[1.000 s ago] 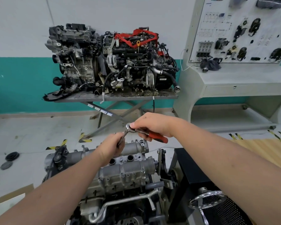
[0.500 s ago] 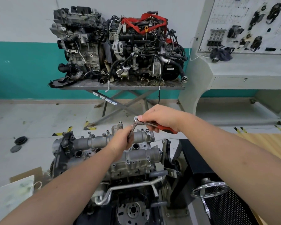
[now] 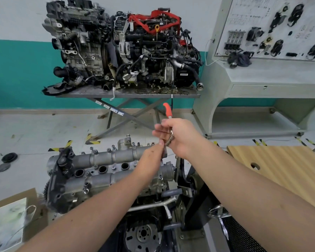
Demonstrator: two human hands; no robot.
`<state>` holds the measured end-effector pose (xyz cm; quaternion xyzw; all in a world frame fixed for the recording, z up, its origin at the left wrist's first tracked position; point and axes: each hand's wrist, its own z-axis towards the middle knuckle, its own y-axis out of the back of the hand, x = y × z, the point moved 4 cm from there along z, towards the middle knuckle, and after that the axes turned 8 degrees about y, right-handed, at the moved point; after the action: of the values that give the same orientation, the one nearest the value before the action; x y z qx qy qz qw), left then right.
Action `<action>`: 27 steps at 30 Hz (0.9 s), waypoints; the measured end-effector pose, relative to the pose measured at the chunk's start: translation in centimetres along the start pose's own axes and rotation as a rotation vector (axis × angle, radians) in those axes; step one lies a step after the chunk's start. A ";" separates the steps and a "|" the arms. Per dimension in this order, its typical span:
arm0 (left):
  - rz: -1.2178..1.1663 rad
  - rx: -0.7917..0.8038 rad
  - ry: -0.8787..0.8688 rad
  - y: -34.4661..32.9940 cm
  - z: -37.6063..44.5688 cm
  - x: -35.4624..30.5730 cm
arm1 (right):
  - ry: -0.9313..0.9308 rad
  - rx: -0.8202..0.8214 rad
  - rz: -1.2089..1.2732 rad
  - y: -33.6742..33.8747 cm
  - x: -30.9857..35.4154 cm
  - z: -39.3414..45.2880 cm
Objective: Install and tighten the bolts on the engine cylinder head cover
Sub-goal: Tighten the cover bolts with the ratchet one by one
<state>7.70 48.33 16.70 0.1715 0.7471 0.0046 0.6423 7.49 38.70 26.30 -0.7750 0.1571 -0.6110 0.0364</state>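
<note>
The grey cylinder head cover (image 3: 105,159) lies across the engine in front of me, with several bolts standing along its far edge. My right hand (image 3: 178,137) grips a ratchet wrench near its head; the orange handle (image 3: 167,108) points up and away. My left hand (image 3: 153,157) pinches the metal extension bar (image 3: 168,141) that hangs from the ratchet head, over the cover's right end. The bar's lower tip is hidden behind my left hand.
Two other engines sit on a grey scissor table (image 3: 127,94) by the teal wall. A grey training console (image 3: 262,77) stands at right, a wooden board (image 3: 280,166) near right. Cardboard and a white bag (image 3: 9,224) lie at lower left, black discs (image 3: 7,159) on the floor.
My right hand has swung the ratchet so its orange handle, earlier pointing right, now points up and away. The camera has tilted down, showing more of the engine.
</note>
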 end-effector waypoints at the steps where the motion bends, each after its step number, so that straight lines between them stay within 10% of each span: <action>1: 0.025 0.025 -0.012 -0.3 -0.2 0.0 | 0.009 -0.007 -0.027 -0.1 0.2 0.0; 27: 0.017 0.193 0.249 4.5 1.8 7.6 | 0.111 0.180 -0.428 0.1 -0.6 1.3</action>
<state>9.63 54.16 10.08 0.2365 0.8165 -0.0405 0.5252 8.55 38.56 25.41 -0.7496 -0.0641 -0.6579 -0.0335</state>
